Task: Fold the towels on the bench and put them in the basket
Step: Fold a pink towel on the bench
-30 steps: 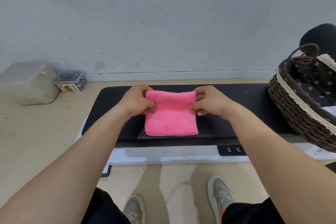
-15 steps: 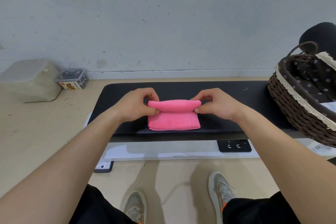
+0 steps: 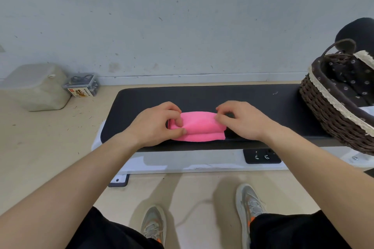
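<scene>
Pink towel [image 3: 200, 127] lies crosswise between left hand [image 3: 155, 125] and right hand [image 3: 244, 121], both pinching its ends; basket [image 3: 332, 101] stands rightward.

I see the towel [image 3: 199, 127] as soft, fuzzy pink cloth, matt. The desk [image 3: 202, 97] top looks like smooth matt black padding. The basket [image 3: 327, 111] is rough dark-brown wicker, lined with printed cloth and trimmed in cream lace.

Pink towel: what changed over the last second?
The left hand and right hand drew the far edge of the pink towel toward the person, folding it in half into a narrower strip; they still pinch its ends. The bench and wicker basket stayed put.
</scene>
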The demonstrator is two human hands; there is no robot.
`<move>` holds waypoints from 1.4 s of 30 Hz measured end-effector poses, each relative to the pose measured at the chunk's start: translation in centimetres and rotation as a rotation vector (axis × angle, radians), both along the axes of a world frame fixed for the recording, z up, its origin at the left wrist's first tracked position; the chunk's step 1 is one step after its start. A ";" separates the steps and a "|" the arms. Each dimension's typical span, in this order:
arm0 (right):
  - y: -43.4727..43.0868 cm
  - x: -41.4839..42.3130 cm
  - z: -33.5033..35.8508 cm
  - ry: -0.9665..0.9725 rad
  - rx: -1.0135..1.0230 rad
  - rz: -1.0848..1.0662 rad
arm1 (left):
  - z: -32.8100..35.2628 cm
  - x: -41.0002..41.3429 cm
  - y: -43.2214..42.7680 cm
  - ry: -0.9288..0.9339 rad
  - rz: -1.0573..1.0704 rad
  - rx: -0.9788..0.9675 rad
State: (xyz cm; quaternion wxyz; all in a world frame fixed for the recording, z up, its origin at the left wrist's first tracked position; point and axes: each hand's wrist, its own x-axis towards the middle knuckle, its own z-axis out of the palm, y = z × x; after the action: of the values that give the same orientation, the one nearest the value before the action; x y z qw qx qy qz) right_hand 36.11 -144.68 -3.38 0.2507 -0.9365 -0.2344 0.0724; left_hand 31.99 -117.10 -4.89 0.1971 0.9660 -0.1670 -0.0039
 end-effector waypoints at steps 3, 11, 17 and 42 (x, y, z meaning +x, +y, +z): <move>3.0 -0.5 0.0 -0.255 -0.074 0.009 | 0.2 0.2 -0.7 -0.035 0.003 0.075; 5.4 -1.5 -3.1 -0.237 -0.410 0.209 | -0.4 0.9 -0.1 -0.003 -0.007 0.072; 5.3 -2.5 -4.9 -0.379 -0.486 0.211 | -0.4 1.9 0.1 0.109 0.176 -0.222; 7.6 0.0 -2.7 -0.162 -0.120 -0.244 | -4.0 4.1 -7.1 -0.077 0.450 0.281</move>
State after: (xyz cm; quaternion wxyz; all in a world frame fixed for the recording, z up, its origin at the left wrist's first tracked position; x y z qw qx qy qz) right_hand 36.10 -137.05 -6.12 0.1814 -0.9741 -0.1335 -0.0207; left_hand 36.06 -124.20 -8.92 0.0506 0.9962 0.0467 0.0535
